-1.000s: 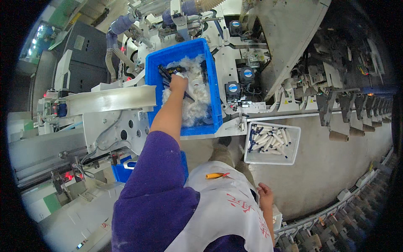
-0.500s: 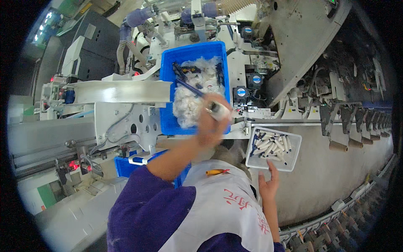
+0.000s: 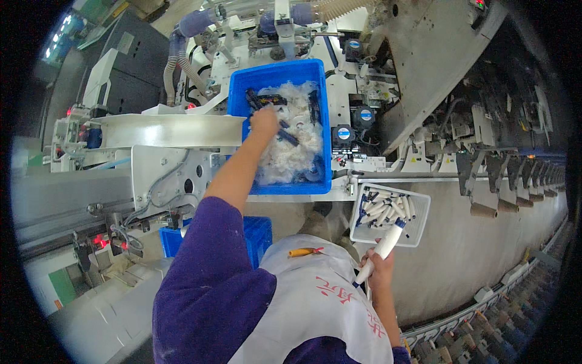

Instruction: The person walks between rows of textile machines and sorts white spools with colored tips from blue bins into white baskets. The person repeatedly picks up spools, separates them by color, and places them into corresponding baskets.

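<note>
My left hand [image 3: 265, 123] reaches into a blue plastic bin [image 3: 327, 139] with its fingers curled, and what they hold is hidden. Dark tubes [image 3: 286, 134] lie right beside that hand, on a heap of loose white fibre [image 3: 291, 164]. My right hand [image 3: 380, 267] is wrapped around the lower part of a white yarn bobbin [image 3: 388, 241] with dark blue ends. The bobbin is tilted, its upper end in front of the edge of a white tray [image 3: 420, 233]. Several smaller white bobbins with dark ends [image 3: 388, 208] lie jumbled in the tray.
White textile machinery [image 3: 182, 173] with a pale trough [image 3: 176, 130] stands left of the bin. A second blue bin [image 3: 259, 233] sits below, partly behind my left arm. Brown cones [image 3: 484, 210] hang in a row at right. A yellow-handled tool [image 3: 301, 252] lies against my apron.
My left hand has moved forward and left, into the bin, away from the white and dark blue piece it held. My right hand, open before, now grips a white bobbin.
</note>
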Available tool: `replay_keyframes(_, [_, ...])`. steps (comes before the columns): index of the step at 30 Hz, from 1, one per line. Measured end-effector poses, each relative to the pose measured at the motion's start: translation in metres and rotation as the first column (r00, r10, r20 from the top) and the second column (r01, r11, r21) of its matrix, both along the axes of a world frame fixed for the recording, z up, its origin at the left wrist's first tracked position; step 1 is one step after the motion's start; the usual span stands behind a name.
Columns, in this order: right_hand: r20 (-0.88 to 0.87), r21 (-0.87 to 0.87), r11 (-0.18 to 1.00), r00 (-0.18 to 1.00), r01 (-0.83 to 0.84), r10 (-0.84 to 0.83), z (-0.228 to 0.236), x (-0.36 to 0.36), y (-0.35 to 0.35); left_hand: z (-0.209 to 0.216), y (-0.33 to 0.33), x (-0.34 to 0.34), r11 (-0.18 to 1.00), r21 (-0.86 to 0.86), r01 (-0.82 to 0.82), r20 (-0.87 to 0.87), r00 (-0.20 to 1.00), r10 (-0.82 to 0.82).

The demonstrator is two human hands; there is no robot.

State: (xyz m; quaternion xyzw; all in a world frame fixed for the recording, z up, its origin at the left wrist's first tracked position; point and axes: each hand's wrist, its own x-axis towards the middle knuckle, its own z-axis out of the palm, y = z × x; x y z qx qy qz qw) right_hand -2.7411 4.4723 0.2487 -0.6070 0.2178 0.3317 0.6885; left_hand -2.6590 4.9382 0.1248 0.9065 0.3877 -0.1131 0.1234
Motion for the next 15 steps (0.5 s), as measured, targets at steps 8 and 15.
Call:
replay_keyframes(8, [-0.048,0.000,0.994,0.993,0.109,-0.109,-0.003,0.001,-0.016,-0.018,0.006,0.000,0.887,0.073,0.457,-0.525,0.773,-0.355])
replay_keyframes(15, [-0.099,0.026,0.955,0.951,0.295,-0.291,-0.011,0.006,-0.042,0.083,0.004,0.023,0.707,-0.081,0.703,-0.504,0.583,-0.638])
